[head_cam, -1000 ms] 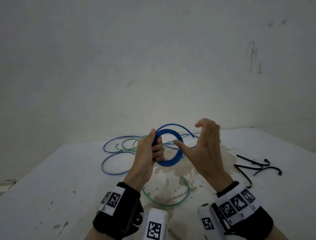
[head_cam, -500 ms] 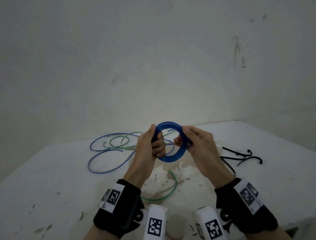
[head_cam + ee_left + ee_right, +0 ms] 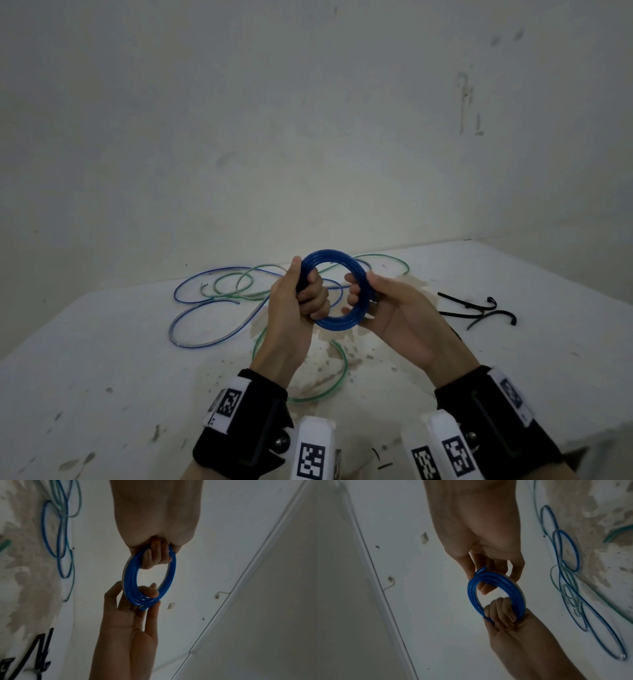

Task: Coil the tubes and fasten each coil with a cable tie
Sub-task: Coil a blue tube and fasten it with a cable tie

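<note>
A blue tube wound into a tight coil (image 3: 337,323) (image 3: 130,573) (image 3: 472,586) hangs in the air above the table. My left hand (image 3: 301,301) grips its left side with fingers curled through the ring. On the right side, my right hand (image 3: 368,301) pinches the coil between thumb and fingers; the tube's loose end (image 3: 483,568) sticks out at the thumb. Black cable ties (image 3: 476,308) lie on the table to the right, apart from both hands.
Loose blue tube (image 3: 205,339) and green tube (image 3: 335,377) sprawl in loops on the stained white table (image 3: 102,377) behind and under my hands. A plain wall (image 3: 308,137) stands close behind the table's far edge.
My right hand, open and apart from the coil a second ago, has closed in and taken hold of its right side. The left hand keeps its grip.
</note>
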Demonstrator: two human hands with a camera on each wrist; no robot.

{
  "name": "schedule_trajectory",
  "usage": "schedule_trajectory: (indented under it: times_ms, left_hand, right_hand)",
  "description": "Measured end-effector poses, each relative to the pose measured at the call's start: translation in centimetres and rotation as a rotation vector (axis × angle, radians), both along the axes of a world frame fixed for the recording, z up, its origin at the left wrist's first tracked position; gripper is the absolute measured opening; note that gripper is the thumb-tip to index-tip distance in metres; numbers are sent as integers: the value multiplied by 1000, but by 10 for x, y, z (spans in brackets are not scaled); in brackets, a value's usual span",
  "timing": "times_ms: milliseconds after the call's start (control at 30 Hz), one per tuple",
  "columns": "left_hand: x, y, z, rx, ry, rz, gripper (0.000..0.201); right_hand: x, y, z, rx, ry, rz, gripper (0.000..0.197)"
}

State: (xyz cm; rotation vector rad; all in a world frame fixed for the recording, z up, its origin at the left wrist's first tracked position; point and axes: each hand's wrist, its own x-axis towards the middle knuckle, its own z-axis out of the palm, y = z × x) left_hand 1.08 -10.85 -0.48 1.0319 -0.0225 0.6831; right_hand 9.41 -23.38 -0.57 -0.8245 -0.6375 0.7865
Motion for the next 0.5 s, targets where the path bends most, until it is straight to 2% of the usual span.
schedule_trajectory:
  times_ms: [167,267,400,500]
  left_hand:
    - [-3,-3,-4,-56,-21,-75,41]
    - [-10,2,-5,-34,11,-174,38]
    - [-23,16,1,135,146,-306,43]
    - [-27,21,8,263,274,-319,46]
  right_hand:
    - [-2,3,0,110,118,88,28]
    - [1,2,6,64,36,68,28]
    - [4,-4,17,-96,-116,72,25]
    - [3,-3,19,-198,-204,78,26]
